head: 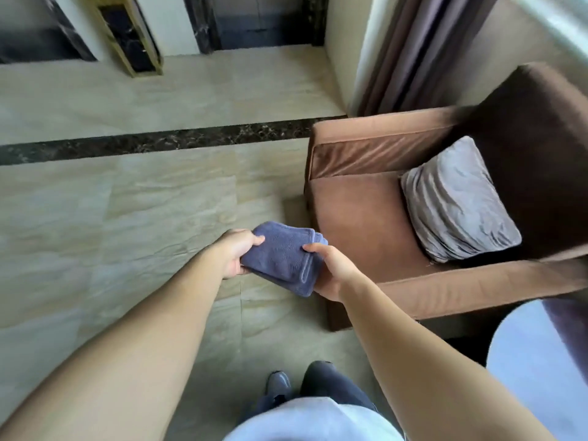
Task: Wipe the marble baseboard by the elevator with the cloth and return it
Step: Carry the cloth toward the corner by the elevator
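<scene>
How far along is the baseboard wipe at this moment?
Nothing visibly shows wiping done or not. In hand: the folded blue cloth is held by the left hand and right hand, beside the brown armchair. The person stands far from the dark marble trim at the elevator. Either the walk over or the cloth's return remains.

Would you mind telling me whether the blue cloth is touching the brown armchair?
Cannot tell. In the head view the cloth, held between left hand and right hand, overlaps the armchair front edge; depth is unclear.
</scene>
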A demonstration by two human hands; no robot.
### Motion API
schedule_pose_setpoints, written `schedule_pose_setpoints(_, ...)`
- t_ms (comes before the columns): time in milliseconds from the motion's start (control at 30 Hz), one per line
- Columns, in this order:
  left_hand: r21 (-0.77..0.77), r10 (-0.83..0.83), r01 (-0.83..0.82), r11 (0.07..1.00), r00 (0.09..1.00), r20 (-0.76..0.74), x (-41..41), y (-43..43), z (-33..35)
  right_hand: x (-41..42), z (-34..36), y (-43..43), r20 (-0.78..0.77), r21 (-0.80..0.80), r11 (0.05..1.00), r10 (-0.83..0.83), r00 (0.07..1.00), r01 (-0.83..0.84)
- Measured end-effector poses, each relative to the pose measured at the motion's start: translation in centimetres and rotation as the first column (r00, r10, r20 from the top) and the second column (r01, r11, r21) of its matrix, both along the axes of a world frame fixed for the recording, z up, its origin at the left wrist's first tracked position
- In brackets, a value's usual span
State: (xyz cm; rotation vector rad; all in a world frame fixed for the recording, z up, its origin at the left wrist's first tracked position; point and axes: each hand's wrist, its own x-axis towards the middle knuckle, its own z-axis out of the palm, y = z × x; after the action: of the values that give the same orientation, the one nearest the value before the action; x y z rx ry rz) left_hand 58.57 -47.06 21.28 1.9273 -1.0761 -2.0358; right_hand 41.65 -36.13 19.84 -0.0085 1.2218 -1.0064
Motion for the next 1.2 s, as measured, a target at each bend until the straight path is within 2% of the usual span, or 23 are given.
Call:
schedule_pose_setpoints(100, -0.004, 0.091, -0.092, 0.996, 0.994, -0.060, 1.7, -2.1, 0.3, 1.5, 0.4, -3.8, -0.050, 0.012, 0.999, 0.032, 0.998, -0.032)
schedule_pose_setpoints(333, 0.004, 0.187, -0.188, 0.982, 0.975, -0.120, -1.4, -8.9, -1.9, -0.5, -2.0, -12.2, -0.135, 0.078, 0.992, -0.091, 0.987, 0.102)
schedule_pose_setpoints(600, -0.012, 0.092, -0.095, 0.995, 0.982, -0.164, -13.1, -26.9, -2.8, -10.7, -3.4, -29.3, -0.308, -0.040, 0.967, -0.251, 0.918, 0.251)
schedule_pose_setpoints(833, -0.024, 0.122, -0.129, 0.991, 0.974, -0.192, -19.3, -43.3, -1.7, -17.3, -2.2, -47.1, -0.422, -0.023, 0.978, -0.198, 0.885, 0.208)
schedule_pose_setpoints(1067, 0.075, 0.203, -0.191, 0.979, 0.953, -0.224, -23.5, -60.1, -5.7, -22.2, -5.3, -64.3, -0.498, 0.047, 0.994, -0.067, 0.864, 0.104)
schedule_pose_setpoints(1200, 0.069, 0.165, -0.152, 0.986, 0.956, -0.244, -28.7, -73.5, -7.9, -27.8, -7.4, -77.3, -0.541, 0.092, 0.992, -0.028, 0.840, 0.092)
